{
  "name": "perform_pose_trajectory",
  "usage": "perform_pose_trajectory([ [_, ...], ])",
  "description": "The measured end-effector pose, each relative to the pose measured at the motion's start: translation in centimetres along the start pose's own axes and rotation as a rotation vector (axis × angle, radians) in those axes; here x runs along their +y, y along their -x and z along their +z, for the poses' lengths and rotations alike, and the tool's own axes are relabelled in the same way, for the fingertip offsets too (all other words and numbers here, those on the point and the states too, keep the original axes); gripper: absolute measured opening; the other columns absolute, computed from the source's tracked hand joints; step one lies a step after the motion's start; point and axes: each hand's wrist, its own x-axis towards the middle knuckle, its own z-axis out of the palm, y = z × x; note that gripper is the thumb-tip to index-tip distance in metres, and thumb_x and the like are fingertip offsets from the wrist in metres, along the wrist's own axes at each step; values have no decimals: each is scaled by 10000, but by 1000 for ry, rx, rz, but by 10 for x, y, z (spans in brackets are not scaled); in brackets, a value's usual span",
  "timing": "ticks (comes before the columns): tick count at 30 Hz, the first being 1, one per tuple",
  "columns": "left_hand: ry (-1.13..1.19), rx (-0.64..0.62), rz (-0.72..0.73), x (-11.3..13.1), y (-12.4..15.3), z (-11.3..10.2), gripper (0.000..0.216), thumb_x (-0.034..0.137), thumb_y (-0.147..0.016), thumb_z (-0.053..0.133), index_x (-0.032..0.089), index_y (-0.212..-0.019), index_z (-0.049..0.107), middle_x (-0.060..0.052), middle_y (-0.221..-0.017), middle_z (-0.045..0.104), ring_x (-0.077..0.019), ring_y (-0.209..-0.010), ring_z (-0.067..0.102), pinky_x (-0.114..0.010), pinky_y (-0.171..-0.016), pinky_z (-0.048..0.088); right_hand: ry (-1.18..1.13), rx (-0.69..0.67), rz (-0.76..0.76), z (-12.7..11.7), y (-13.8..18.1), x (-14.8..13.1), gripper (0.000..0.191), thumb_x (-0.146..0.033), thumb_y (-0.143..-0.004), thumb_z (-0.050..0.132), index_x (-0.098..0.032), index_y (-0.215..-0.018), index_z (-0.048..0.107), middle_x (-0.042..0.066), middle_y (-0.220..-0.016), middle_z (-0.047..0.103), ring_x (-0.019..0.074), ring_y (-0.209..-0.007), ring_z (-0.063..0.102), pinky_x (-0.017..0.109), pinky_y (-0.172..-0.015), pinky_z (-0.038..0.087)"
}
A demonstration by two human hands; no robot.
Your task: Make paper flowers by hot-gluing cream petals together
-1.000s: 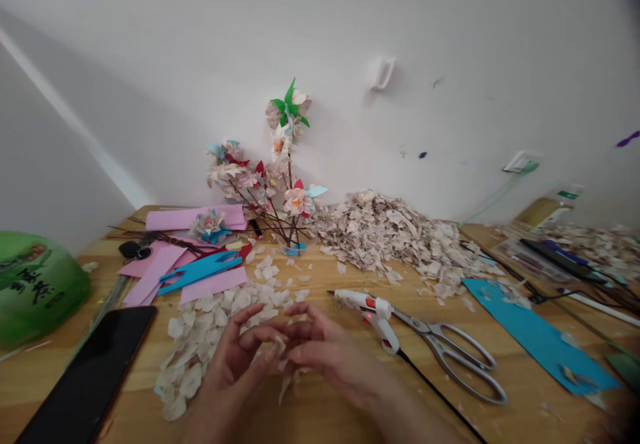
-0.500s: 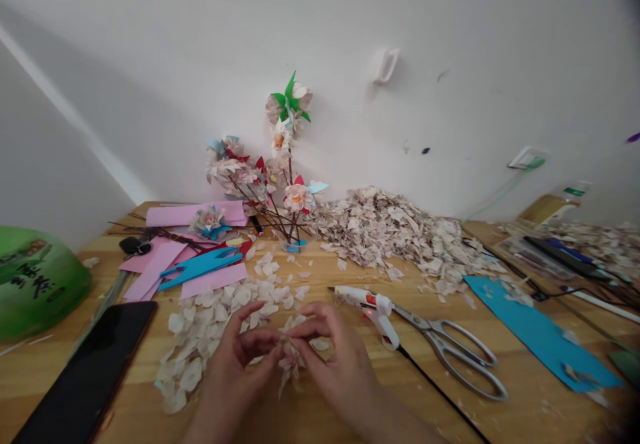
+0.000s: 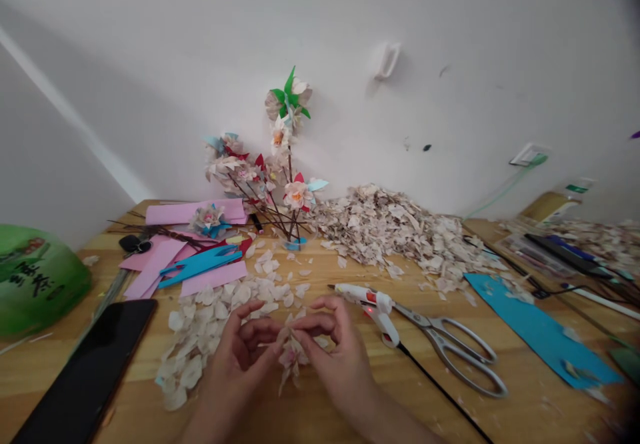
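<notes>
A small flower of pale, papery petals with a pinkish middle (image 3: 291,359) hangs between my two hands in the head view, low and near the centre, over the wooden tabletop (image 3: 320,274); whether it touches the wood I cannot tell. My left hand (image 3: 243,351) has thumb and forefinger closed together on the flower's upper petals, the other fingers loosely curled. My right hand (image 3: 335,354) pinches the same spot from its side, thumb and forefinger nearly meeting, so our fingertips are just beside each other. Loose whitish, thin petals (image 3: 190,371) lie spread beside and beyond my left hand. Beyond my right hand rests a white glue gun with an orange patch and a glowing red light (image 3: 370,303), its black cable running towards me, and behind its body lie silver-handled metal scissors (image 3: 431,325). Farther back, a large heap of greyish-white flakes (image 3: 395,231) sits against the wall.
</notes>
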Motion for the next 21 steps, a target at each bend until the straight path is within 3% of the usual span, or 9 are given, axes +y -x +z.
perform_pose_trajectory([
  [6,-17,88,-19,3,0,7,521,295,-597,763,214,-966,404,27,-678,686,-147,-641,645,-294,-632,544,-80,-14,70,9,2,1,333,-220,-722,648,-251,-956,413,2,-740,724,179,-625,673,270,-558,523],
  [10,-51,116,-24,2,-2,1,509,286,-598,760,209,-961,411,34,-669,682,-137,-629,635,-271,-609,539,34,-32,-47,-3,5,-5,302,-174,-769,583,-258,-1009,420,9,-819,723,162,-680,676,261,-608,526],
  [13,-74,146,-15,1,-5,-3,482,263,-605,751,210,-957,426,43,-666,676,-130,-621,620,-266,-594,536,230,3,-212,-32,10,-7,262,-158,-782,556,-258,-1001,454,1,-768,697,166,-679,661,272,-633,515],
  [16,-133,160,13,1,-5,-4,447,245,-623,730,212,-953,430,32,-675,673,-137,-630,610,-258,-573,523,482,-36,-334,-77,18,-1,209,-169,-780,578,-253,-959,511,3,-698,661,182,-624,635,306,-636,489],
  [18,-215,190,53,2,-2,-2,414,228,-643,705,214,-957,436,26,-671,665,-144,-625,610,-253,-555,514,631,46,-407,-107,24,5,128,-182,-765,583,-246,-873,559,27,-699,649,195,-584,601,316,-586,457],
  [21,-393,271,223,2,5,2,352,182,-671,663,240,-956,464,13,-702,668,-162,-630,637,-279,-575,529,611,282,-307,-136,30,11,47,-253,-777,555,-243,-731,550,16,-595,567,202,-542,529,309,-517,399],
])
